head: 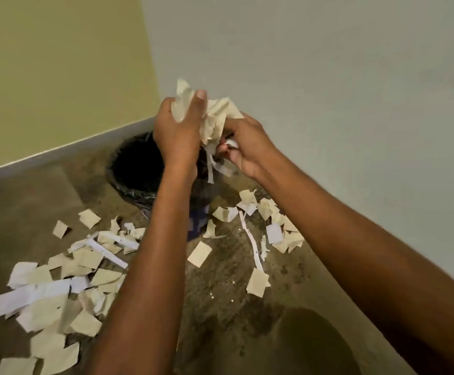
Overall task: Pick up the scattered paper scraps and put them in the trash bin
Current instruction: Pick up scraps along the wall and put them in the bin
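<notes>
- While the left hand and the right hand are raised above the floor, one bundle of paper scraps is held between them. It sits just above and to the right of the bin's mouth, and a thin white strip hangs from its underside.
- Hands, two: the left hand grips the bundle from the left, fingers curled round it and thumb laid up its near face. The right hand pinches the bundle's lower right part with curled fingers.
- Trash bin, one: round, lined with a black bag and dark inside. It stands in the corner of the room, partly hidden by the left forearm.
- Loose scraps on the floor are too many to count exactly and lie in two groups. The left group is the larger, with overlapping beige and white pieces and a few long white strips. The right group lies beside the grey wall, near the bin.
- Single pieces between the groups, two: a square scrap between the forearms, and a notched scrap just left of the right forearm.
- Floor: brown carpet, with dark mottled patches toward the middle.
- Walls, two: a yellow-green wall at left and a pale grey wall at right meet behind the bin. A pale baseboard runs along the foot of the yellow-green wall.
</notes>
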`<state>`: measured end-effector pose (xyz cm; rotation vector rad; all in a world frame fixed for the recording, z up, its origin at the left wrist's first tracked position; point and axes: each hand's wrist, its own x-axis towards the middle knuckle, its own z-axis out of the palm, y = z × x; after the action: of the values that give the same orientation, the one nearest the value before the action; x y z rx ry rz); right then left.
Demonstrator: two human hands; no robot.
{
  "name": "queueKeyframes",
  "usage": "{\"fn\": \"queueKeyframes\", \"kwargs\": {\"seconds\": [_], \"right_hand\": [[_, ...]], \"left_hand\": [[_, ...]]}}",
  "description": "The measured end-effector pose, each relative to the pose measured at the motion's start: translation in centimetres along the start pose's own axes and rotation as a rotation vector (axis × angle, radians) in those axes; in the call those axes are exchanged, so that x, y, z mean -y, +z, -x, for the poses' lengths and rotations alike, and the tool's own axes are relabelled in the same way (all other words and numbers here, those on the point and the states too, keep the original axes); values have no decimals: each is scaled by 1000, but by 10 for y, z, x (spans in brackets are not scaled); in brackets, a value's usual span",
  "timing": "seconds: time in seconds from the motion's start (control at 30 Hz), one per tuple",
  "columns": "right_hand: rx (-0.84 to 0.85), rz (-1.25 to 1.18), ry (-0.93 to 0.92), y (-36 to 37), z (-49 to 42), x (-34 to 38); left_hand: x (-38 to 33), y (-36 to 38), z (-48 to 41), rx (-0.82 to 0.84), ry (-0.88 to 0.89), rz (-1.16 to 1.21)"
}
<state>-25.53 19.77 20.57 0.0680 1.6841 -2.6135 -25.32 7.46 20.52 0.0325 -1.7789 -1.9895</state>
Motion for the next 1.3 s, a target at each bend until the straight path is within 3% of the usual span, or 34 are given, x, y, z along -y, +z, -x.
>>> {"fn": "queueKeyframes", "kwargs": {"seconds": [0.3,0.43,0.53,0.77,0.93,1.1,1.3], "right_hand": [[-10,202,89,70,-49,-32],[-58,462,148,70,-66,-58],[-92,589,184,65,-72,-72],[-80,933,-65,53,-72,-76],[-141,943,-169,40,-63,-59],[-135,874,-178,10,-37,-39],[-187,716,-147,-61,35,-31]], "left_hand": [[22,-73,-71,-109,-45,-211],[53,-86,-77,-35,-139,-328],[74,-92,-85,67,-276,-287],[75,-89,-83,182,-454,-289],[134,-93,-128,81,-442,-371],[57,-59,-59,115,-290,-278],[33,15,13,512,-328,-128]]}}
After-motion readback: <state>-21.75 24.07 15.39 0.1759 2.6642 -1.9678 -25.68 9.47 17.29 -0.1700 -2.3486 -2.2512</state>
